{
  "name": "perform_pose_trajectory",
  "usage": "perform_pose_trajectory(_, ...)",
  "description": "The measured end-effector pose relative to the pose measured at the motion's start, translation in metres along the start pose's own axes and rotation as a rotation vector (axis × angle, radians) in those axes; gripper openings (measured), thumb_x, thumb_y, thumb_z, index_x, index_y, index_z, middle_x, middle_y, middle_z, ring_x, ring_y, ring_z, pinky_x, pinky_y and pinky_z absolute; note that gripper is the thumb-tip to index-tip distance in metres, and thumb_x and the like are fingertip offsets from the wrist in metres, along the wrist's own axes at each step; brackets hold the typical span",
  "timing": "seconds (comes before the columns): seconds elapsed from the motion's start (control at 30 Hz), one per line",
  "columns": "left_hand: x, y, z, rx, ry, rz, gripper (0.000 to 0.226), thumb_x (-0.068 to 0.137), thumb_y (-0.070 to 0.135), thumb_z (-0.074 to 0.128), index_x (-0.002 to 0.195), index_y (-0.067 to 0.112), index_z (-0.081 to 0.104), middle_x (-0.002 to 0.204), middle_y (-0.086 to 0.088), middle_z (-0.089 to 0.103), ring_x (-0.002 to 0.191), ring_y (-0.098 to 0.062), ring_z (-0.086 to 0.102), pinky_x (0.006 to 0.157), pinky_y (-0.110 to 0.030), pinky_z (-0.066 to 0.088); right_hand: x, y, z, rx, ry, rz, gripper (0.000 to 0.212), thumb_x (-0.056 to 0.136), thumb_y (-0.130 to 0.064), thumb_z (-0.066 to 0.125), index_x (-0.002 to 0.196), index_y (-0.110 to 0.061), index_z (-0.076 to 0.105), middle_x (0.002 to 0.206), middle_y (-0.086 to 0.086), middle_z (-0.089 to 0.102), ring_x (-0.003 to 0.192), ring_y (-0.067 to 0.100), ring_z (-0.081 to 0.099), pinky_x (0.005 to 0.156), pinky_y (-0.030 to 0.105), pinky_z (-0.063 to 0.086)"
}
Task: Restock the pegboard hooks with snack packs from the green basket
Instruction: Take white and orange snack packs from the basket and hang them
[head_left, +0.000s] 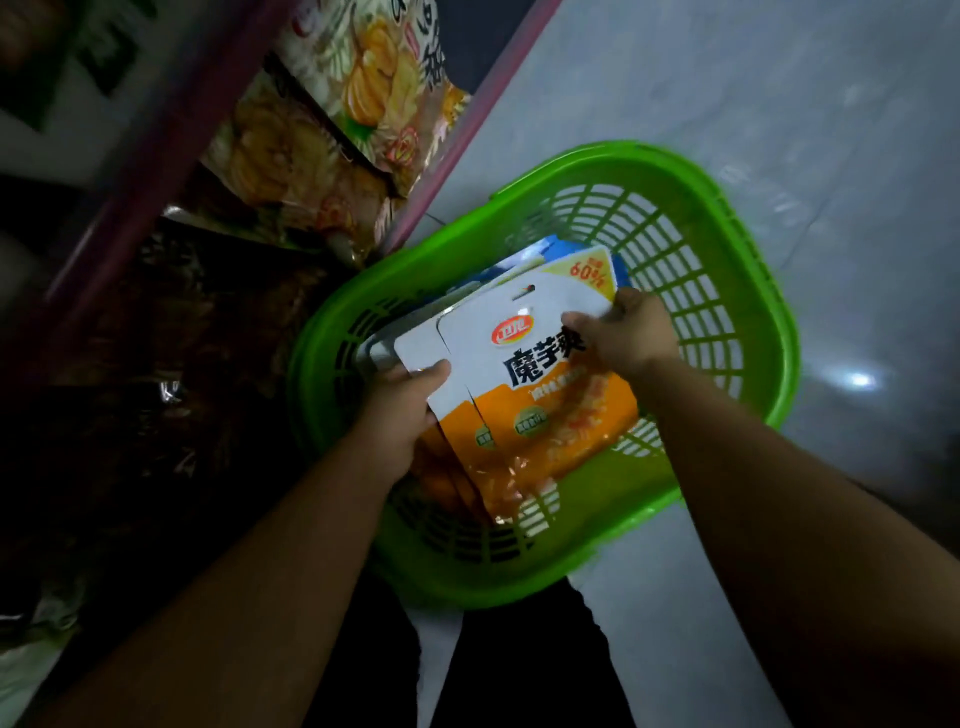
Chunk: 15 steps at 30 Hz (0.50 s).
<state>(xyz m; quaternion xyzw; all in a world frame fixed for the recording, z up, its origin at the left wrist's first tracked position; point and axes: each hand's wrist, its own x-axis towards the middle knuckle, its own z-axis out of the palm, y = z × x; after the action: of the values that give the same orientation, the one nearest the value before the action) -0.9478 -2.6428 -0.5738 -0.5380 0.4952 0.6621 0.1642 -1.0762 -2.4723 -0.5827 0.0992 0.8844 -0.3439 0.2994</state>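
A green plastic basket (717, 249) stands on the floor below me. Over it I hold white-and-orange snack packs (530, 400), at least two stacked with the top one facing me, its hang hole at the upper edge. My left hand (402, 410) grips the stack's left edge, thumb on top. My right hand (626, 332) pinches the top pack's upper right edge. More packs, one bluish (524, 260), lie in the basket under them. No pegboard hook is clearly visible.
A low shelf with a pink-red frame (457, 150) runs along the left, holding bags with orange-yellow printing (374, 83). Darker packets (197, 332) fill the shadowed lower left. Pale tiled floor (779, 93) spreads to the right. My dark trouser legs (519, 665) are beneath the basket.
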Motion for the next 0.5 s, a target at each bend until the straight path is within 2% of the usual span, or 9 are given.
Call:
perform_pose_trajectory(0.07,-0.025,-0.001,-0.001,0.024,0.009,-0.008,0.015,0.093,0.02,0.056,0.108,0.023,0.06,0.111,-0.002,0.067,0.101,-0.021,0.063,0.089,-0.038,0.05,-0.024,0.005,-0.017,0.124,-0.052,0.005,0.016,0.079,-0.018,0.076,0.078,-0.011,0.062,0.084,0.011,0.066,0.065,0.007,0.065,0.06,0.021,0.051)
perform_pose_trajectory(0.1,-0.041,-0.001,-0.002,0.028,0.012,-0.002,0.018,0.094,0.02,0.055,0.111,0.023,0.059,0.118,-0.004,0.065,0.108,-0.024,0.06,0.097,-0.043,0.046,-0.038,0.005,-0.026,0.181,-0.095,-0.015,0.011,0.079,-0.011,0.075,0.086,-0.009,0.066,0.085,0.008,0.067,0.056,-0.005,0.062,0.054,0.012,0.048)
perform_pose_trajectory(0.13,-0.059,0.0,-0.002,0.015,0.013,0.008,0.02,0.095,0.019,0.053,0.114,0.022,0.059,0.122,-0.006,0.064,0.111,-0.025,0.059,0.1,-0.045,0.044,-0.054,0.004,-0.037,0.239,-0.136,-0.035,0.015,0.08,-0.005,0.073,0.093,-0.009,0.068,0.087,0.006,0.067,0.051,-0.011,0.06,0.049,0.007,0.045)
perform_pose_trajectory(0.23,-0.122,0.012,-0.006,-0.018,0.038,0.049,0.021,0.096,0.015,0.051,0.116,0.018,0.057,0.123,-0.013,0.063,0.112,-0.03,0.059,0.102,-0.049,0.043,-0.102,-0.014,-0.074,0.374,-0.249,-0.034,0.021,0.081,0.005,0.068,0.096,-0.009,0.067,0.087,0.005,0.07,0.056,-0.008,0.064,0.053,0.009,0.048)
perform_pose_trajectory(0.33,-0.195,0.038,-0.013,-0.047,0.077,0.091,0.03,0.096,0.016,0.051,0.125,0.01,0.055,0.123,-0.016,0.062,0.113,-0.033,0.059,0.102,-0.053,0.042,-0.15,-0.049,-0.118,0.441,-0.272,-0.035,0.013,0.081,-0.001,0.07,0.084,-0.014,0.069,0.064,-0.011,0.072,0.057,-0.003,0.064,0.055,0.011,0.049)
perform_pose_trajectory(0.43,-0.282,0.082,-0.023,-0.11,0.109,0.165,0.035,0.095,0.014,0.051,0.129,0.006,0.052,0.125,-0.019,0.06,0.114,-0.035,0.058,0.103,-0.054,0.041,-0.205,-0.101,-0.172,0.482,-0.268,-0.066,0.003,0.081,-0.013,0.073,0.079,-0.016,0.074,0.069,-0.006,0.074,0.064,0.006,0.066,0.061,0.016,0.052)
perform_pose_trajectory(0.5,-0.343,0.115,-0.03,-0.168,0.146,0.261,0.033,0.094,0.011,0.052,0.126,0.005,0.055,0.123,-0.018,0.062,0.113,-0.034,0.059,0.102,-0.054,0.042,-0.242,-0.143,-0.211,0.526,-0.274,-0.115,0.006,0.082,-0.016,0.071,0.077,-0.015,0.075,0.072,-0.004,0.074,0.064,0.006,0.067,0.059,0.016,0.052)
